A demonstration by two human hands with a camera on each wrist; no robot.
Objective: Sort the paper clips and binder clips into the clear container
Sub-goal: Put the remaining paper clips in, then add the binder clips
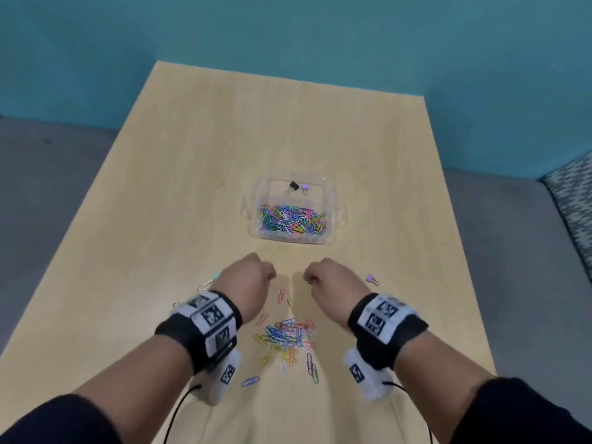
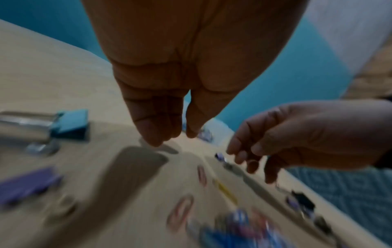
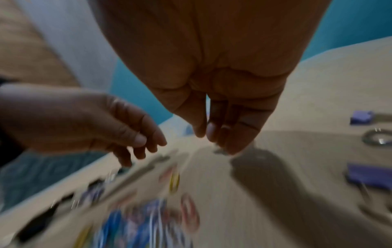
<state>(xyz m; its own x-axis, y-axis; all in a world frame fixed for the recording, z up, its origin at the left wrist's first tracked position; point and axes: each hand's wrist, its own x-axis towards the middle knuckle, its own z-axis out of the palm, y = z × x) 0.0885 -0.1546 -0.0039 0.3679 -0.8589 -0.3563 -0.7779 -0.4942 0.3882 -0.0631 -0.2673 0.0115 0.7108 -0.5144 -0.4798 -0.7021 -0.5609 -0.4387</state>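
My left hand [image 1: 254, 275] and right hand [image 1: 323, 277] hover side by side over the table, between a loose pile of coloured paper clips [image 1: 288, 334] and the clear container [image 1: 258, 200]. In the left wrist view the left hand's fingers [image 2: 152, 132] hang down, loosely curled, holding nothing. The right hand's fingers [image 3: 220, 134] hang the same way with nothing between them. The container holds a heap of paper clips [image 1: 291, 222] in its near half, and a black binder clip [image 1: 293, 186] and a purple binder clip [image 1: 304, 188] in its far half.
On the wooden table [image 1: 192, 155] a teal binder clip [image 1: 215, 276] lies left of my left hand and a purple one [image 1: 371, 278] right of my right hand. More binder clips lie blurred beside the hands in both wrist views. Grey floor surrounds the table.
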